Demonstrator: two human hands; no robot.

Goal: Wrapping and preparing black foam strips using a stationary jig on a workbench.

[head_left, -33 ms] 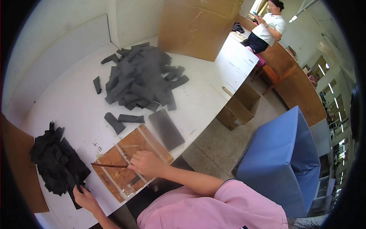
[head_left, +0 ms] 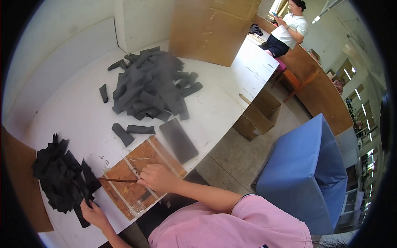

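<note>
My left hand (head_left: 94, 214) is closed on a black fabric piece (head_left: 90, 177) at the near edge of a loose heap of black fabric pieces (head_left: 58, 173). That piece stands up from the heap, its upper part close to the stick's tip. In my right hand (head_left: 158, 178) is a thin reddish-brown stick (head_left: 120, 180), gripped at one end and pointing left toward the fabric. The hand rests over a brown wooden board (head_left: 136, 161) crossed by pale tape strips.
A large pile of dark grey folded fabric strips (head_left: 149, 84) lies farther back on the white table (head_left: 215, 91). Beside the board is a dark grey rectangular block (head_left: 179, 141). A cardboard box (head_left: 211, 31) stands behind; a blue fabric bin (head_left: 289, 165) is right. A person (head_left: 289, 31) stands beyond.
The black fabric piece at my left hand has risen, its upper part now standing near the stick's tip. My right hand and the stick have hardly moved.
</note>
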